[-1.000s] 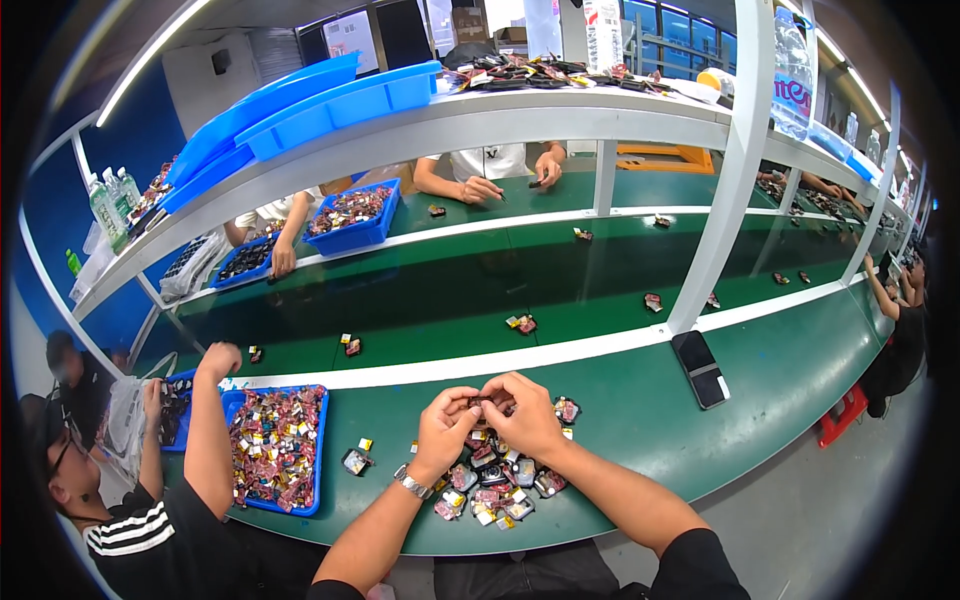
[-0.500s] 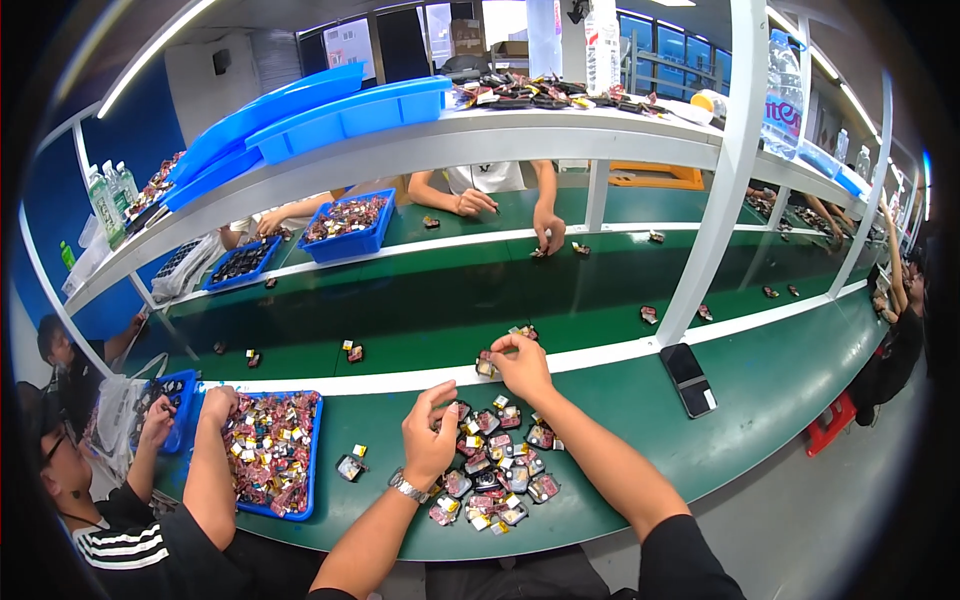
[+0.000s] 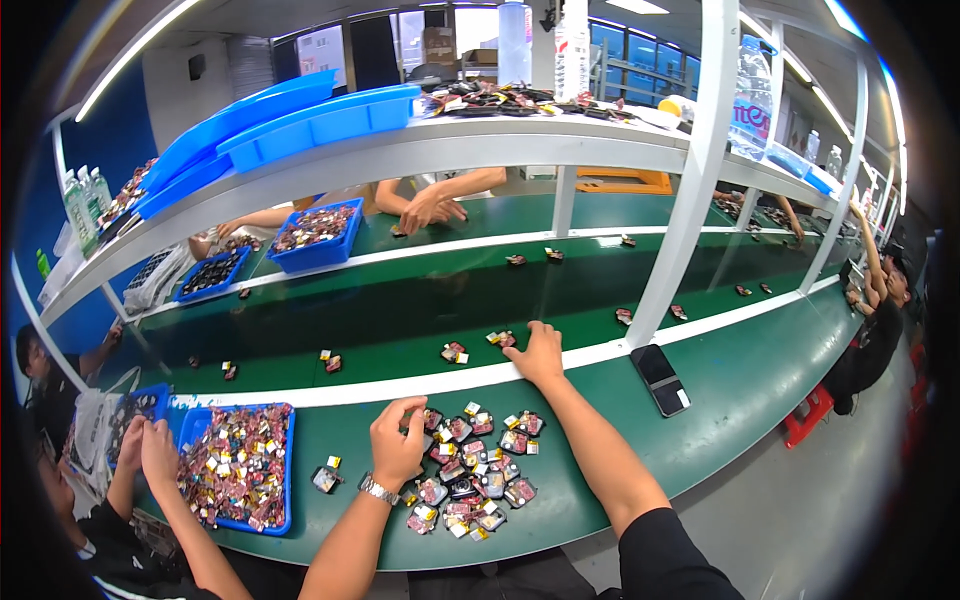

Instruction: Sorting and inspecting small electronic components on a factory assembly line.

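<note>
The left hand (image 3: pixel 398 440), loosely cupped and unclenched, is left of piled modules (image 3: pixel 492 485). The right hand (image 3: pixel 541 352) is beside a module (image 3: pixel 499 339) on the far belt (image 3: pixel 400 348); I cannot tell whether it grips.

We note: blue wall (image 3: pixel 115 135) left, grey floor (image 3: pixel 770 500) right, bright windows (image 3: pixel 476 30) behind, tube light (image 3: pixel 138 60) overhead. White shelf (image 3: pixel 450 150) beyond our green counter (image 3: pixel 740 370); red stool (image 3: pixel 803 415) on the floor.

Here we are at the green table (image 3: pixel 745 375): a loose pile of small parts (image 3: pixel 468 460) spreads across it, a lone part (image 3: pixel 326 478) sits left, then a heaped blue tray (image 3: pixel 291 470), and right, a dark phone (image 3: pixel 660 381)! Past the white rail (image 3: pixel 440 382), we see parts dotting the green belt (image 3: pixel 400 310).
</note>
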Motion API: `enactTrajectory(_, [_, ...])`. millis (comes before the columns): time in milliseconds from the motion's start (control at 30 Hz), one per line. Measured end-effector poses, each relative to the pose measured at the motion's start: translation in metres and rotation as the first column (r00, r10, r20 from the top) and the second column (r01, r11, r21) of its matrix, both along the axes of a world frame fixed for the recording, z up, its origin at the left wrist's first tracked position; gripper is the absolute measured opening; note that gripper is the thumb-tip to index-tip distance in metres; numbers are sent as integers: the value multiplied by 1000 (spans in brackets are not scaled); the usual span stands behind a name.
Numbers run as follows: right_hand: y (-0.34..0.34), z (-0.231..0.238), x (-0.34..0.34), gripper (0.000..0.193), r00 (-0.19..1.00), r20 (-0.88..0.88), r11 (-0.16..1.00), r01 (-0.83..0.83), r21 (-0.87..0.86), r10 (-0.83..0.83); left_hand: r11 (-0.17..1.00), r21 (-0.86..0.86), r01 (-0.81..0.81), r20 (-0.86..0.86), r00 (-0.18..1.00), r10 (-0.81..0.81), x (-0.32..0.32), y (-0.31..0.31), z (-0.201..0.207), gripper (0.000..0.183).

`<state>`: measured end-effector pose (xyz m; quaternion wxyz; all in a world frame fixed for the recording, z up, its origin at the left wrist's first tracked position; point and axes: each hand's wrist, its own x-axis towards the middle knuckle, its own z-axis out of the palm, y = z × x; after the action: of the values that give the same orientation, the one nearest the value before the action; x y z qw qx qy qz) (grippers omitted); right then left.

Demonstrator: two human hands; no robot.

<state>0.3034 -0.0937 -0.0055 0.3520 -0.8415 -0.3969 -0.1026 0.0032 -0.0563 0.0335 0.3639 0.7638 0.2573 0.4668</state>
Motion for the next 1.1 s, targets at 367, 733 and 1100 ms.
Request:
enactTrajectory(367, [17,10,-11,58,988,-151,998,19,68,-8,993,-88,-83,-52,996,78,-7,43,17,12])
enactTrajectory(733, [-64,78,-101,69,603,-222,641,-742,196,766,748,-531,398,144,912,-384,-13,16,16,33])
enactTrajectory(1100, [-56,81,-155,29,726,-117,712,-606,355,677,460,-706,538,420,842,-338,-11,14,4,29])
